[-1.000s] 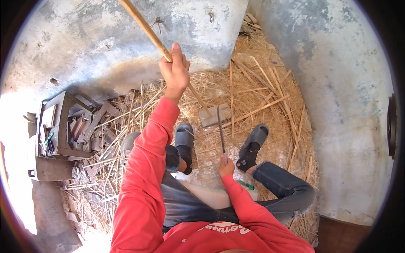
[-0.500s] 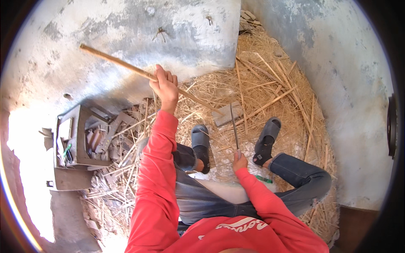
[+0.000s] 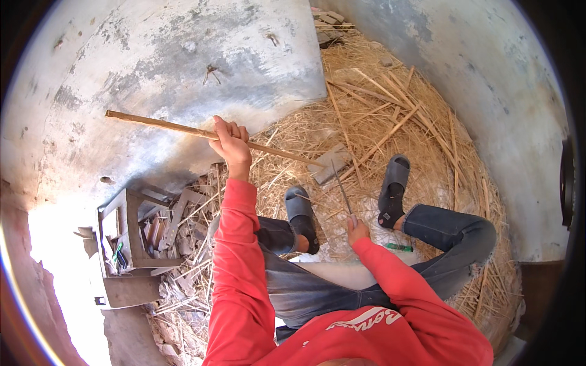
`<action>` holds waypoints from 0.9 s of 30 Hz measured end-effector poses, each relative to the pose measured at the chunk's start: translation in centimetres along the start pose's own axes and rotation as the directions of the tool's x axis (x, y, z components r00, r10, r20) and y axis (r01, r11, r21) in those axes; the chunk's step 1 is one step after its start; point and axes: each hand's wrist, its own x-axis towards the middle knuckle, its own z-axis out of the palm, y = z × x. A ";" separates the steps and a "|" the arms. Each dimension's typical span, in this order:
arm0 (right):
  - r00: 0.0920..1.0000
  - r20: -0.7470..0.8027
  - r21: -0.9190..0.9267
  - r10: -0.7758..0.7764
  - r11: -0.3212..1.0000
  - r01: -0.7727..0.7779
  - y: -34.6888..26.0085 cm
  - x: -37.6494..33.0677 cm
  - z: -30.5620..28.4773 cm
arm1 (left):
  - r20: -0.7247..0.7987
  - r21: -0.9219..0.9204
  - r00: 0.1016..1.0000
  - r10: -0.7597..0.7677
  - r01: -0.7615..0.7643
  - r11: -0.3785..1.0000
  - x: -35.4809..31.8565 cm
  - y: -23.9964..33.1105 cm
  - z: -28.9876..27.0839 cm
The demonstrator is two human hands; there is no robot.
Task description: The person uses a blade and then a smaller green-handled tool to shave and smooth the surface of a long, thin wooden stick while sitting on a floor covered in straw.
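While the left grip (image 3: 232, 149) is clenching the wooden stick (image 3: 162, 124) at ten o'clock and the right grip (image 3: 358, 232), at four, is holding the slim blade (image 3: 342, 190), control is probably depending on bracing — stick against block (image 3: 340, 155) at two.

HEAD: left fisheye of head-worn pair | STATION: above and back from grey block (image 3: 331, 163) | FACING: downward, forward, toward block | RANGE: near; wearer's lap (image 3: 308, 293) between camera and block
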 end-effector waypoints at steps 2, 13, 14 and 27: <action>1.000 -0.006 0.027 0.018 0.999 -0.017 0.2 -0.8 -0.4 | 0.029 0.011 0.999 -0.022 0.021 1.000 -0.6 0.1 0.2; 0.945 -0.181 0.751 -0.274 0.582 0.312 -21.3 4.6 -12.0 | 0.385 -0.001 0.898 -0.211 0.229 0.973 1.2 -1.7 6.5; 0.935 -0.191 0.800 -0.298 0.504 0.324 -23.5 4.4 -13.6 | 0.414 0.014 0.881 -0.230 0.246 0.969 1.3 -1.8 7.3; 0.879 0.375 0.543 0.294 0.699 -0.466 -9.8 2.0 -10.9 | 0.579 0.060 0.719 -0.385 0.434 0.899 3.3 -4.3 10.6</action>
